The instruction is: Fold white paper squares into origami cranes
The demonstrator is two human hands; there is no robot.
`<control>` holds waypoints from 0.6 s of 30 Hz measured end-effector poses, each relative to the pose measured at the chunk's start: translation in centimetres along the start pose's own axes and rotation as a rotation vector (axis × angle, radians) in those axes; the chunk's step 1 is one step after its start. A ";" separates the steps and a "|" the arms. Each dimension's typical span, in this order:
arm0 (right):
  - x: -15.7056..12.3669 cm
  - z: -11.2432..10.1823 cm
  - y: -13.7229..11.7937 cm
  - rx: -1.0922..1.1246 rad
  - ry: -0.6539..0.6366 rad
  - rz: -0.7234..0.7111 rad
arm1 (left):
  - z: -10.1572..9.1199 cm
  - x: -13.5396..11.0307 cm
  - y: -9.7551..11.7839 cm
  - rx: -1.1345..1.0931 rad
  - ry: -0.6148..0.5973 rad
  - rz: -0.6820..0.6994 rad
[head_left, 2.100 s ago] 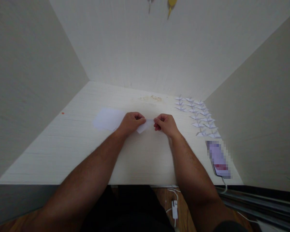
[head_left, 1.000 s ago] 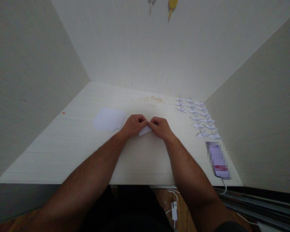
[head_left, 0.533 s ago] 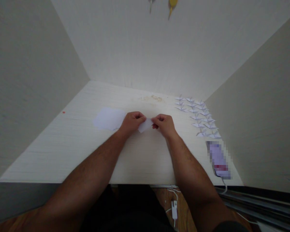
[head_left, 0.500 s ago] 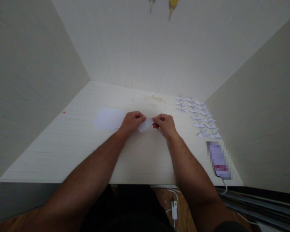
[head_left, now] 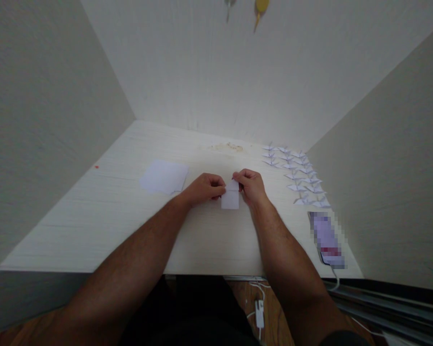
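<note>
A small folded white paper (head_left: 230, 199) is held up between my two hands over the middle of the table. My left hand (head_left: 207, 188) pinches its left edge between thumb and fingers. At its upper right edge, my right hand (head_left: 250, 185) grips it, fingers curled. A crease runs across the paper, with a squarish part below it. To the left of my left hand lies a stack of white paper sheets (head_left: 164, 176). Several folded paper cranes (head_left: 298, 173) stand in rows on the table to the right.
A phone (head_left: 325, 238) with a blurred screen lies at the right front, its white cable (head_left: 335, 279) running over the edge. Walls enclose the white table (head_left: 94, 226) at the back and both sides. A white power strip (head_left: 259, 313) is on the floor below.
The paper has turned from a slanted diamond-like position to an upright one and shifted slightly right. My left hand has moved right and a little nearer; my right hand keeps its grip.
</note>
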State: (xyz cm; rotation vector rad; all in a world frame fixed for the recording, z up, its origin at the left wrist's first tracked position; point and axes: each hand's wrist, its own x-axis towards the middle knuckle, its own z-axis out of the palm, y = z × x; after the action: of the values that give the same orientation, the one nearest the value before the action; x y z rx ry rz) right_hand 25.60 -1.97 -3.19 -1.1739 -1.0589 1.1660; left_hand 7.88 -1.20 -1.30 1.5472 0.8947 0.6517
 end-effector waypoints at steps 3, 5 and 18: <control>-0.3 0.2 -0.1 -0.087 -0.070 -0.008 | 0.0 0.1 -0.2 0.032 0.019 0.005; -0.4 0.5 -0.1 -0.164 -0.058 -0.034 | 0.1 0.3 -0.4 -0.001 0.095 0.000; -1.6 0.3 -1.4 -0.526 -0.243 -0.522 | -0.3 1.0 -0.6 -0.521 0.435 -0.075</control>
State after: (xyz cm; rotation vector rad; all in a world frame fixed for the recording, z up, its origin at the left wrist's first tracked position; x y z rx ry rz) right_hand 25.23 -3.60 -1.73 -1.0585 -1.8063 0.6386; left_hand 8.15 -0.17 -1.90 0.9146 0.9968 1.0939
